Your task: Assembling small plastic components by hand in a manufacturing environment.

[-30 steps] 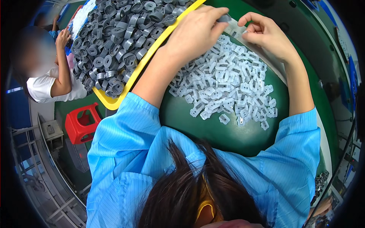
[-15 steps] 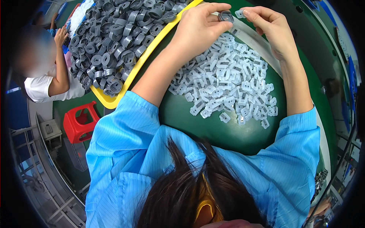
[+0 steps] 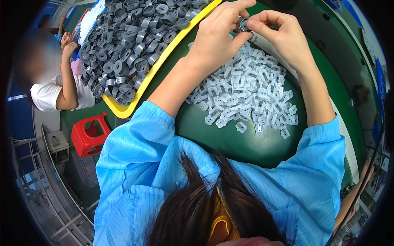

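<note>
Between the fingers and thumb of my left hand is a small grey plastic ring-shaped part, held over the far edge of the pile. My right hand is closed in a pinch, its thumb and fingertips right up against that grey part. The translucent plastic piece in this pinch is hidden now by the fingers and the grey part. Below both hands, a loose pile of small translucent plastic pieces lies on the green tabletop. A few pieces sit apart at its near edge.
A yellow tray, heaped with grey ring-shaped parts, stands left of my left forearm. Farther left are a red plastic stool and a person in a white sleeve, hands raised. Another arm shows at the lower right.
My right hand has moved left, bringing the translucent piece from beside the grey part up against it. My left hand keeps its hold. At the lower right, the other arm reaches farther into view.
</note>
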{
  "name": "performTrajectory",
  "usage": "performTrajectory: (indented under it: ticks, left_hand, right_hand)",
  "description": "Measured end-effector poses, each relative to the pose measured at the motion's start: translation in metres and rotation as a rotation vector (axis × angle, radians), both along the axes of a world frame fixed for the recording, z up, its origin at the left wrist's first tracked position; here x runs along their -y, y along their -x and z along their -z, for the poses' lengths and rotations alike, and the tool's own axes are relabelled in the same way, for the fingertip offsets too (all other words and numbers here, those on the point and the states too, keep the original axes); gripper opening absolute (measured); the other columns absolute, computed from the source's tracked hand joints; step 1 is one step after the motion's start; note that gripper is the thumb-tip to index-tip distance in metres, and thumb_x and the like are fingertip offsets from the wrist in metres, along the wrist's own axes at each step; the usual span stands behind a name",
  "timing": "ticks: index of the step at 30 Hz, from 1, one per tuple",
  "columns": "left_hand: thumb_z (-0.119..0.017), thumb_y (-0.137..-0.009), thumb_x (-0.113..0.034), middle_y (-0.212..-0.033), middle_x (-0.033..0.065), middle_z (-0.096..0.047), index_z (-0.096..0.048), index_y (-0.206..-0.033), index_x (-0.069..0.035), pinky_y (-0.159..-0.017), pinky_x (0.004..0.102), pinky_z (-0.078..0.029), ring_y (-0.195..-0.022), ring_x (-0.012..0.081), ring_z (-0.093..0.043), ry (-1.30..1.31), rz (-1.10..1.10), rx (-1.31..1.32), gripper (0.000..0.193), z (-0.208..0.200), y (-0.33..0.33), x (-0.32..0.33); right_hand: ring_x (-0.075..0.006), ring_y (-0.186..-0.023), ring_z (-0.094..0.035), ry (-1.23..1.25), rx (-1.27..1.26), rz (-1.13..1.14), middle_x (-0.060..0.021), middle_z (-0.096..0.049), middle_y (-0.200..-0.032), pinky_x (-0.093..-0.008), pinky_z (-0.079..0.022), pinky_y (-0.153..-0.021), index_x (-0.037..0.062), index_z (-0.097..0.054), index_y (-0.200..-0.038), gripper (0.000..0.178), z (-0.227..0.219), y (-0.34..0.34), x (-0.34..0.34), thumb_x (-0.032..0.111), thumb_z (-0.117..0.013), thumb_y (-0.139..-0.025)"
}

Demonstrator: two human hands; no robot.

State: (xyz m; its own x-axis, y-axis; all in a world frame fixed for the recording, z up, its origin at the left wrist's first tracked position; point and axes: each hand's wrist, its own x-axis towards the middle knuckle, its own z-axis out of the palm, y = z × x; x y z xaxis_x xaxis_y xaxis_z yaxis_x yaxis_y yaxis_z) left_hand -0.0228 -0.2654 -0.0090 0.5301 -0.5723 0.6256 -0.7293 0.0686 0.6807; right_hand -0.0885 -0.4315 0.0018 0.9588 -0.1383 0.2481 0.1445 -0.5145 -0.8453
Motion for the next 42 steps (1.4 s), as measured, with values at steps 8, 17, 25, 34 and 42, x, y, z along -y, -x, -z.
performTrajectory:
  ticks: [8,17,25,34,42]
  left_hand:
    - [-0.073,-0.069,-0.001,-0.093,0.0109,-0.061,-0.053,-0.130,-0.007,-0.082,0.0391,-0.044,-0.086,0.0303,-0.056,-0.039,-0.149,0.407,0.065,-0.013,0.002,-0.001]
    - [-0.075,-0.077,-0.010,-0.101,0.0098,-0.069,-0.058,-0.127,-0.009,-0.083,0.0338,-0.052,-0.087,0.0212,-0.065,-0.147,-0.130,0.591,0.052,-0.012,-0.011,-0.002]
    - [-0.076,-0.069,-0.005,-0.114,0.0126,-0.063,-0.044,-0.139,-0.007,-0.093,0.0380,-0.044,-0.107,0.0288,-0.057,0.072,0.055,0.176,0.077,-0.025,-0.004,-0.002]
    - [-0.075,-0.072,-0.009,-0.101,0.0215,-0.059,-0.054,-0.114,0.001,-0.080,0.0348,-0.050,-0.094,0.0318,-0.062,-0.614,-0.288,0.020,0.048,-0.008,-0.016,0.011]
    - [-0.073,-0.080,-0.014,-0.092,0.0117,-0.068,-0.065,-0.107,-0.001,-0.077,0.0298,-0.056,-0.086,0.0202,-0.069,-0.247,-0.253,-0.047,0.031,0.021,-0.034,0.004]
  right_hand:
    - [-0.0088,-0.076,-0.061,-0.511,-0.128,-0.071,-0.0023,-0.067,-0.088,-0.0243,-0.048,-0.068,0.0001,-0.068,-0.098,0.025,0.003,-0.002,0.005,0.021,-0.069,-0.084]
    - [-0.0091,-0.075,-0.065,-0.510,-0.302,-0.172,-0.0051,-0.067,-0.084,-0.0201,-0.052,-0.069,-0.0002,-0.064,-0.095,0.016,-0.011,0.004,0.019,0.009,-0.068,-0.083]
    - [-0.0099,-0.077,-0.060,-0.678,-0.074,-0.106,-0.0034,-0.064,-0.083,-0.0242,-0.048,-0.070,0.0010,-0.064,-0.098,0.018,-0.026,0.004,-0.001,0.007,-0.068,-0.081]
    - [-0.0105,-0.083,-0.054,-0.388,-0.154,0.225,-0.0006,-0.061,-0.089,-0.0245,-0.043,-0.081,0.0033,-0.061,-0.111,0.032,0.055,-0.026,0.101,0.018,-0.068,-0.084]
    - [-0.0082,-0.069,-0.059,0.237,0.083,0.135,-0.0032,-0.064,-0.072,-0.0238,-0.049,-0.066,-0.0003,-0.067,-0.087,0.015,0.018,-0.014,0.047,0.008,-0.070,-0.076]
